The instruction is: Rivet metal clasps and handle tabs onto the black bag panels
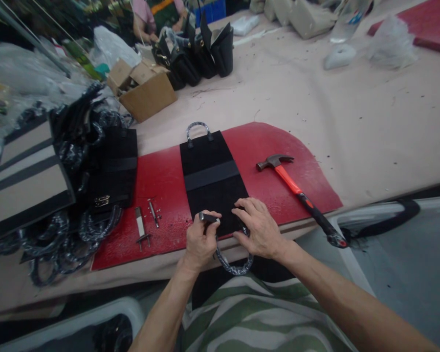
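Note:
A black bag panel (209, 161) with a smoother dark band across it lies on a red board (286, 142). It has a plastic-wrapped handle (198, 125) at its far end and another wrapped handle (236, 269) hanging over the near edge. My left hand (201, 239) is closed around a short dark rod-like piece with a shiny end, over the panel's near left corner. My right hand (258, 227) rests on the near right corner with its fingers apart, by the base of the near handle. A claw hammer (297, 190) with a red and black grip lies to the right.
Two small metal tools (140, 225) lie left of the panel. Black bag parts with wrapped handles (69, 161) are piled at the left. Behind are a cardboard box (148, 95), black bags (201, 54) and another person (157, 19). Plastic bins (399, 254) stand below the table edge.

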Available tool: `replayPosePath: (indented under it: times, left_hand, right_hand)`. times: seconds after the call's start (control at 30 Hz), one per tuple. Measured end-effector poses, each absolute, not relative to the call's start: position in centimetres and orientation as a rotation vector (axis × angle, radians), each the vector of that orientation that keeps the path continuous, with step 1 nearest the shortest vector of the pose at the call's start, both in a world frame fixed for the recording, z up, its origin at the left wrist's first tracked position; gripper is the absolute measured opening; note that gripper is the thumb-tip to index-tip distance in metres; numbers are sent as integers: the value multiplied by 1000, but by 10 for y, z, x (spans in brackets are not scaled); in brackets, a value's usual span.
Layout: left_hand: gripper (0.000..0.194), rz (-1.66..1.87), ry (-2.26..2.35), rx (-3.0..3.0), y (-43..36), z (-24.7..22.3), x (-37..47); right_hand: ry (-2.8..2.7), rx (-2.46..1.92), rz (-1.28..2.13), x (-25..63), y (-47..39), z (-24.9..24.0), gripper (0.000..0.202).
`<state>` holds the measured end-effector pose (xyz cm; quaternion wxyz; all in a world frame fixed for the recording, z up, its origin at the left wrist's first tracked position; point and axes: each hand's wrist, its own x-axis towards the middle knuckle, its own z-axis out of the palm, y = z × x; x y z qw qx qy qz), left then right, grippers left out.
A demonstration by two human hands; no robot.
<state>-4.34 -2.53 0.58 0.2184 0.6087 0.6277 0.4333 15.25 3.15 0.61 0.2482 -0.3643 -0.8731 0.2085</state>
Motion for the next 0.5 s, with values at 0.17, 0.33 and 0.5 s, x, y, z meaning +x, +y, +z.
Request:
replayPosePath:
  times: [0.17,0.33,0.5]
  left_hand:
    - [12,1207,1735,1796,-25,3,-46]
    - [12,1217,1730,1912,-27,-7,-46]
    - [15,1184,1726,1968,-27,-11,-44]
  right_hand:
    - [-2310,-872,711,162,35,9,45]
    - [-2157,-1070,511,196,43,23,30]
    - [-2228,-1542,117,239,59,29,30]
